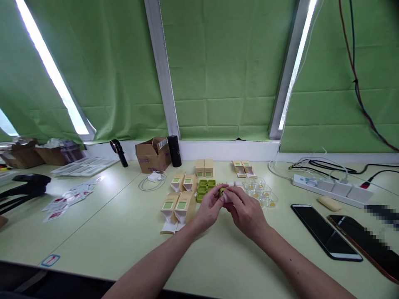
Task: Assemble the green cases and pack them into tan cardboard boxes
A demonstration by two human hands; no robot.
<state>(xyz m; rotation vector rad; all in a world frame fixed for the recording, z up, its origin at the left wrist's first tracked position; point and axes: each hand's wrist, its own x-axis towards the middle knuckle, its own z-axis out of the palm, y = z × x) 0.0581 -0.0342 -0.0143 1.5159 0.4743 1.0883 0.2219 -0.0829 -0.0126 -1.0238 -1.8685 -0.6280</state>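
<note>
My left hand [211, 206] and my right hand [246, 211] meet above the middle of the table. Between their fingertips is a small green piece [222, 191] with something white against it; both hands grip it. Just behind my left hand stand several green square cups [202, 188]. To their left are open kraft boxes [185, 204] with green labels, some with flaps spread. Clear plastic cups [270, 198] with yellowish bits lie right of my right hand. Farther back are upright kraft boxes [204, 167] and a pair of tilted ones [243, 168].
On the right lie two phones [326, 230], a beige oval object [329, 203] and a power strip [333, 189] with cables. A cardboard box [153, 155], black cylinder [174, 151], white charger [154, 177] and printed packets [70, 198] are left.
</note>
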